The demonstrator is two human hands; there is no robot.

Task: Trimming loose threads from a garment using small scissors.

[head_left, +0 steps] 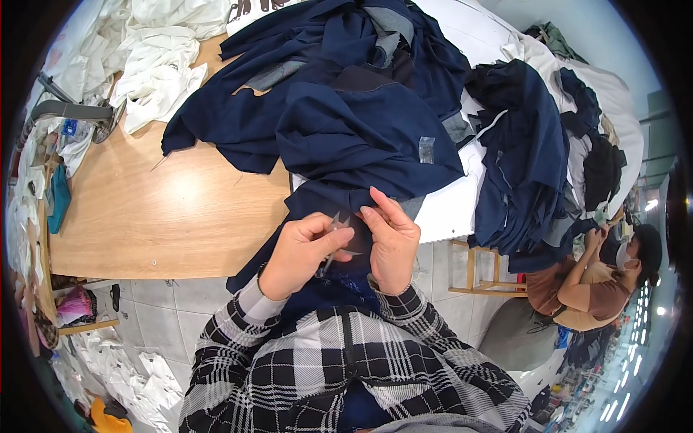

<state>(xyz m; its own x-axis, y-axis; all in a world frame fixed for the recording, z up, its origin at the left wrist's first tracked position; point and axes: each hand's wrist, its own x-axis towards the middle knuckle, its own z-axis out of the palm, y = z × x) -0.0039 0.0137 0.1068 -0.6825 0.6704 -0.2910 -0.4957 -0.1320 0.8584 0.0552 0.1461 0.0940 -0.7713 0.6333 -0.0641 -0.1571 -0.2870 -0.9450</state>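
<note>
Snips (351, 252) of bright metal are in your left hand (302, 251); your thumb and fingers are closed around them, and the pointed blades come out beside the thumb, spread apart from each other; your right hand (395, 242) is just beside, with its palm side turned to the left hand, its thumb and forefinger brought near together at the dark blue cloth (361, 133); whether these two fingertips pinch the cloth, or some thread of it, I cannot tell.

This cloth lies in a large, loose heap in front of you, and its nearer part comes down over the table edge, behind and below your hands, toward your lap; a small shiny patch (426, 150) is on its right part; under it you have a wooden table (166, 209) at the left and a white sheet (451, 209) at the right.

At your far left there is a pile of white cloth (162, 72); to the right of the heap lies another dark blue pile (523, 159), hanging over the edge; below it stands a wooden stool (491, 289); at the far right a co-worker (599, 289) with a mask sits, both hands raised to dark cloth.
</note>
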